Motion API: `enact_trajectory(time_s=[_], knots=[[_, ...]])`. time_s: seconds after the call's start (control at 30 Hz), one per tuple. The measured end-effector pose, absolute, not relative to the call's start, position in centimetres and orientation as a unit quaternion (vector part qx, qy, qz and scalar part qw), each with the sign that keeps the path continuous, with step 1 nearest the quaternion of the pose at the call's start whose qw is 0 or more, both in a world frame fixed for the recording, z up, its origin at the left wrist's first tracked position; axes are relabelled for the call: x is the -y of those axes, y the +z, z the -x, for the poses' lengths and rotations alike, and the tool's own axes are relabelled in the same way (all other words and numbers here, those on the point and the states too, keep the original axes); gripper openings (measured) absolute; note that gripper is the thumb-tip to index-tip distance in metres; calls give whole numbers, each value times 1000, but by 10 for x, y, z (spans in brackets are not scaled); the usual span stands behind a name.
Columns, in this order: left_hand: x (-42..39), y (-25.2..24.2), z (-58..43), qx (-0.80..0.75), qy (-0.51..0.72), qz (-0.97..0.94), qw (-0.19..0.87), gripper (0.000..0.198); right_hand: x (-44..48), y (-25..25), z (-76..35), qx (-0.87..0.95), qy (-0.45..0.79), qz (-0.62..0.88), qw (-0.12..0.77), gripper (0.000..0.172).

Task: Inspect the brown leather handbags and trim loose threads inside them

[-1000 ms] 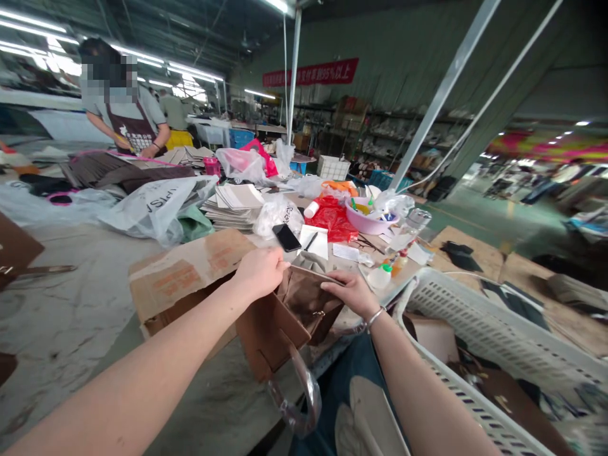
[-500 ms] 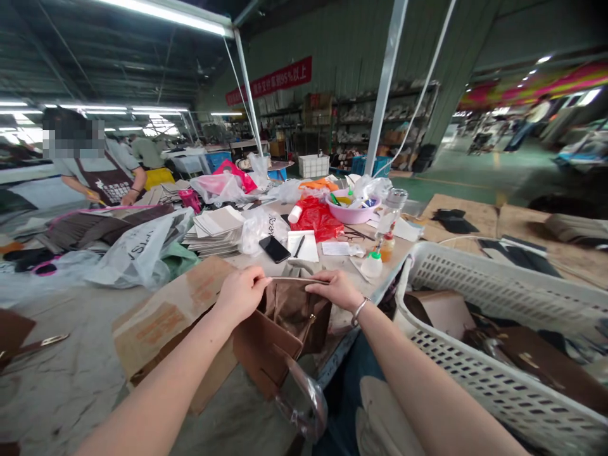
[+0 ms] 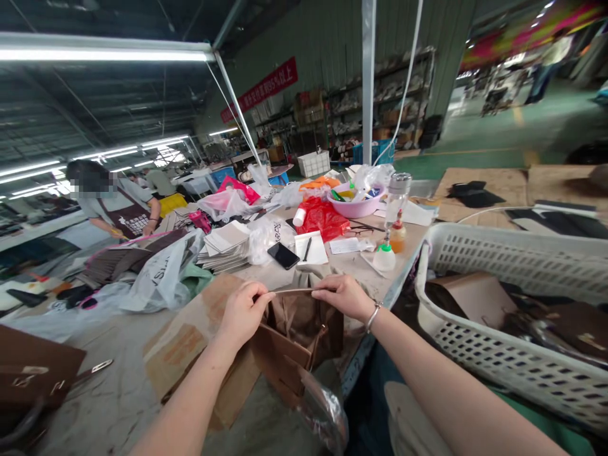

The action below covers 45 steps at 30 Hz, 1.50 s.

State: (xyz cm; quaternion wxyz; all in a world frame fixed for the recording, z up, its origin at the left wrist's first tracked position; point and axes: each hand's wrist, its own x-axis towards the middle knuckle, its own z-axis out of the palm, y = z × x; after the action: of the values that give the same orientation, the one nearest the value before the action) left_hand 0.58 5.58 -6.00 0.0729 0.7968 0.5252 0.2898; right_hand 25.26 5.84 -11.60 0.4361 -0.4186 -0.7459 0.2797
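A brown handbag (image 3: 294, 335) stands open at the near edge of the worktable (image 3: 109, 380), its plastic-wrapped handle (image 3: 323, 411) hanging down in front. My left hand (image 3: 244, 310) pinches the left end of the bag's top rim. My right hand (image 3: 344, 296), with a bracelet on the wrist, grips the right end of the same rim. Both hands are closed on the rim and hold the bag's mouth spread. A flattened cardboard sheet (image 3: 190, 335) lies under and to the left of the bag.
A black phone (image 3: 284, 255), a notepad with a pen (image 3: 311, 247), glue bottles (image 3: 384, 256), a pink bowl (image 3: 356, 206) and stacked cards (image 3: 225, 247) lie behind. A white basket (image 3: 475, 342) with brown bags stands at right. A person in an apron (image 3: 121, 212) works at far left.
The view has swung left and tilted, so the basket fills more of the right. My hands keep their hold on the bag's rim, which has spread a little wider.
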Motion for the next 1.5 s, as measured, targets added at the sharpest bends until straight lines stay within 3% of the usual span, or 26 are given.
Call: enact_trajectory(time_s=[0.23, 0.37, 0.5, 0.67, 1.1, 1.27, 1.5], knots=[[-54, -62, 1, -507, 300, -803, 88, 20, -41, -92, -252, 835, 163, 422, 314, 31], [-52, -63, 3, -498, 306, -806, 95, 18, -37, -81, -244, 855, 98, 419, 288, 44], [-50, -63, 4, -499, 314, -802, 100, 18, -39, -79, -231, 865, 31, 425, 264, 24], [-49, -63, 4, -488, 324, -802, 115, 18, -36, -81, -226, 873, -20, 405, 273, 32], [-48, -60, 0, -490, 332, -796, 131, 18, -25, -64, -225, 881, -17, 440, 173, 41], [-46, -59, 0, -482, 336, -797, 138, 18, -23, -52, -228, 879, 83, 428, 193, 73], [-46, -60, -3, -484, 343, -794, 134, 19, -32, -55, -213, 867, 63, 441, 224, 39]])
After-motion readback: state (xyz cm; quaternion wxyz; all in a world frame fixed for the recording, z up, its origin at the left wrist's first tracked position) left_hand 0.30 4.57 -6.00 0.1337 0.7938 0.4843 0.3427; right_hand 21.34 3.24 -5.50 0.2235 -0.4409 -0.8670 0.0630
